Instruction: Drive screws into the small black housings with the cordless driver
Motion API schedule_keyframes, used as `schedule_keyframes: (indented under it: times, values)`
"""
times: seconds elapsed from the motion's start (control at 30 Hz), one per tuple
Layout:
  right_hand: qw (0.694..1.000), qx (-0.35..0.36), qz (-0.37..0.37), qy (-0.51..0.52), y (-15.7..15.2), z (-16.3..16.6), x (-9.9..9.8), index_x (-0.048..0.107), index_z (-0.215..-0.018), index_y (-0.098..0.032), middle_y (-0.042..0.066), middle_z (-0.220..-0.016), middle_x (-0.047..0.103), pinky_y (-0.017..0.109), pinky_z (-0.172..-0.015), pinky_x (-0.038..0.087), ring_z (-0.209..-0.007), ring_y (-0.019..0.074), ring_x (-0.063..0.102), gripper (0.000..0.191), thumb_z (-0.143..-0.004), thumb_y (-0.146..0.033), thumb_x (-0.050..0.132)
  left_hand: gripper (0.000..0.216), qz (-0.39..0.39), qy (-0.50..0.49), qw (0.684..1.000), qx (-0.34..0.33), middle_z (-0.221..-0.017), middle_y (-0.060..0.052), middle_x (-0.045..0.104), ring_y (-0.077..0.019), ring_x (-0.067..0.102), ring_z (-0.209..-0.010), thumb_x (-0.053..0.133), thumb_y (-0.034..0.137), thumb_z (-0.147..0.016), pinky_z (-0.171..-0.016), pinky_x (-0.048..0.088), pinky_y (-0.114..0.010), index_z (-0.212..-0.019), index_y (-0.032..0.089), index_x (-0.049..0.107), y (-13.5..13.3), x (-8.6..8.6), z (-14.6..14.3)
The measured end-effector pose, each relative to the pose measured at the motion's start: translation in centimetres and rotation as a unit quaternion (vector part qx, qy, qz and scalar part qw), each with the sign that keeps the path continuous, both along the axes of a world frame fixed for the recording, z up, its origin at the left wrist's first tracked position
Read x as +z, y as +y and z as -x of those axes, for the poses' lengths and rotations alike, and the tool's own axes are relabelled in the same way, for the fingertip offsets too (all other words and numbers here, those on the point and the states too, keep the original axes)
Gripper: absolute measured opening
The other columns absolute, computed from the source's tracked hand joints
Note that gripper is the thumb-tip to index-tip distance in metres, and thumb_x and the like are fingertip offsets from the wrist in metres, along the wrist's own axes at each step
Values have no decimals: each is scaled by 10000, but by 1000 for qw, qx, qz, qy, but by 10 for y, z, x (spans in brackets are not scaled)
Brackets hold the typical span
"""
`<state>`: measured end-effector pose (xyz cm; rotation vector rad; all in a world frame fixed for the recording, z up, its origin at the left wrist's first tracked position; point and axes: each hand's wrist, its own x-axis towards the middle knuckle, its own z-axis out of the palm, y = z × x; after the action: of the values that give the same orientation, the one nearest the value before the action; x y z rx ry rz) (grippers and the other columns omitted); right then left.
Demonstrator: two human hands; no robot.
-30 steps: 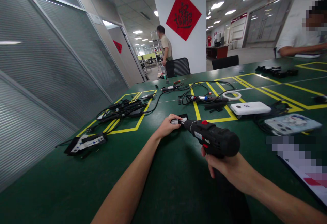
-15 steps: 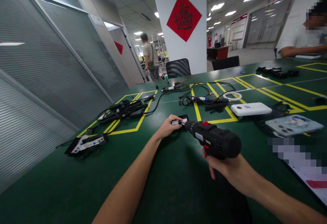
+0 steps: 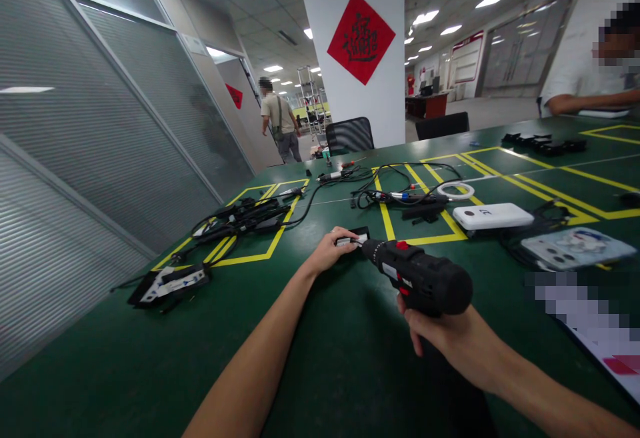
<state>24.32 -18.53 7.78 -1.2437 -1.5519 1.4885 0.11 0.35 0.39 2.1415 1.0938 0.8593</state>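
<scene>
My right hand point(image 3: 440, 325) is wrapped round the grip of a black cordless drill point(image 3: 420, 275) with red buttons. The drill points left and away from me, its bit at a small black-and-white part point(image 3: 361, 233) on the green table. My left hand point(image 3: 330, 250) has its fingers closed on that part from the left side, close by the bit tip. The part is partly covered by my fingers and the drill's chuck, so its exact kind cannot be made out.
Black cables point(image 3: 245, 217) lie heaped inside yellow tape on the left, near an opened black device point(image 3: 170, 283). To the right are a white power bank point(image 3: 493, 216), a white ring point(image 3: 456, 190) and a phone point(image 3: 577, 248). One person point(image 3: 590, 91) sits at the far right; another point(image 3: 283, 121) walks behind.
My hands, the drill and the held part stay almost in place. The person in the background has walked to the left. The view has shifted very slightly.
</scene>
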Motion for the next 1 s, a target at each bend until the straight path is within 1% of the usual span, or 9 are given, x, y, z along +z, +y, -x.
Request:
schedule_keyframes:
  times: [0.2, 0.37, 0.53, 0.8, 1.0]
  values:
    - [1000, -8, 2, 12, 0, 1, 3, 496, -859, -183, -53, -643, 523, 257, -578, 415, -566, 108, 513, 53, -809, -196, 488, 293, 1, -1, 1000, 0, -1022, -50, 584, -199, 525, -1001, 605, 379, -762, -928, 375, -338, -995, 208, 650, 0, 1, 0]
    - [1000, 0, 8, 7, 0, 1, 3, 500, -843, -178, -53, -622, 517, 265, -598, 420, -579, 114, 515, 44, -814, -207, 484, 292, 2, 3, 1000, 1, -1023, -50, 585, -200, 527, -994, 604, 375, -761, -920, 379, -340, -996, 208, 651, -1, 2, 0]
    - [1000, -10, 6, 11, 0, 1, 4, 501, -863, -174, -56, -613, 517, 264, -583, 415, -561, 110, 503, 64, -813, -213, 491, 294, 5, 2, 1000, 2, -1027, -50, 580, -204, 522, -1001, 604, 381, -760, -925, 376, -346, -997, 212, 650, -2, 2, -1]
    - [1000, -15, 20, 5, -1, 2, 4, 504, -835, -178, -59, -595, 510, 243, -549, 399, -548, 102, 495, 35, -807, -199, 498, 285, 5, 4, 1000, 6, -1005, -53, 588, -206, 525, -978, 602, 373, -761, -920, 376, -357, -985, 205, 659, -3, 5, -3]
    - [999, -15, 23, 21, -1, 4, 4, 504, -845, -176, -56, -610, 510, 242, -560, 407, -557, 101, 503, 47, -800, -190, 501, 288, 7, 5, 1000, 8, -1013, -57, 589, -210, 521, -985, 601, 378, -760, -927, 373, -358, -985, 207, 660, -3, 5, -3]
